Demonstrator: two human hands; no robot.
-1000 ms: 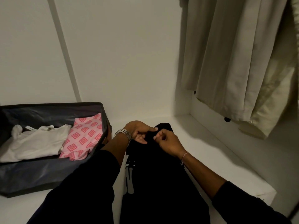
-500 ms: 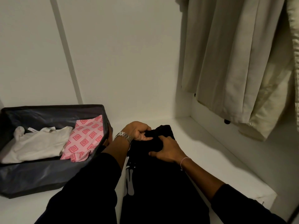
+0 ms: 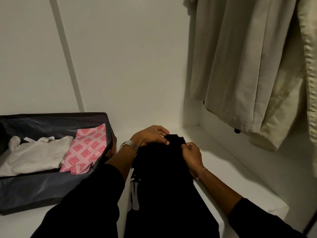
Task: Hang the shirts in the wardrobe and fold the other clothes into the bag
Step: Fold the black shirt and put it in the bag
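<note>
A black garment (image 3: 163, 177) with a pale print lies lengthwise on the white wardrobe shelf (image 3: 223, 169), its far end bunched up. My left hand (image 3: 151, 136) grips that far end from the left, fingers curled over the cloth. My right hand (image 3: 191, 156) pinches the same end from the right. A dark grey fabric bag (image 3: 42, 191) stands open at the left, with a folded white garment (image 3: 34, 155) and a folded pink patterned garment (image 3: 85, 150) inside.
Beige shirts (image 3: 248, 66) hang at the upper right, their hems above the shelf's right side. The wardrobe's white back wall (image 3: 128, 66) stands close behind. The shelf's front right corner (image 3: 281, 210) is near my right forearm.
My right hand has lifted off the garment's middle and moved to its far right corner, pinching it. My left hand keeps hold of the far end. The view has tilted slightly.
</note>
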